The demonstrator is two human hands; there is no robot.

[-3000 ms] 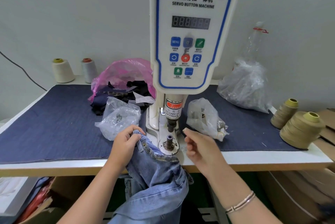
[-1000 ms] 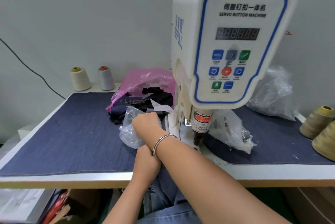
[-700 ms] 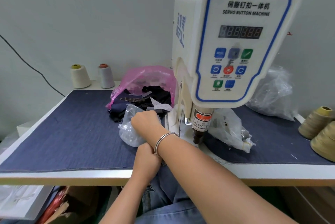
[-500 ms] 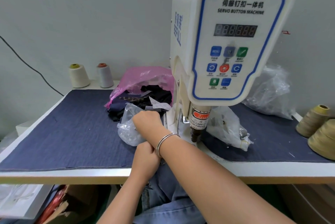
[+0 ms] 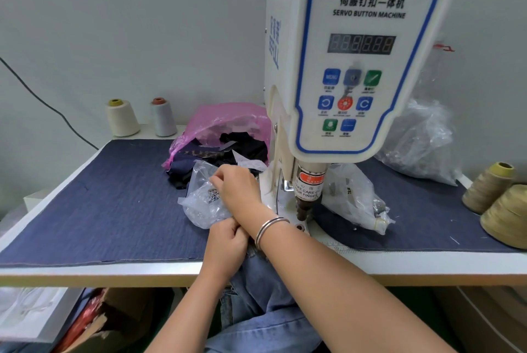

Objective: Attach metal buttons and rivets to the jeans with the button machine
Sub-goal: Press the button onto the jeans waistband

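Right hand (image 5: 238, 185) reaches across into the clear bag of metal parts (image 5: 204, 198), grip curled there on something I cannot see, while left hand (image 5: 226, 241) clutches the jeans (image 5: 256, 290) at the surface edge, so the button machine (image 5: 356, 67) has, I judge, nothing loaded to press yet.

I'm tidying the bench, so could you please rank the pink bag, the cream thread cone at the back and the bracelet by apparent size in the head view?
1. pink bag, clearly the largest.
2. cream thread cone.
3. bracelet. It sits nearer the camera, so its true size against the cone is unsure.
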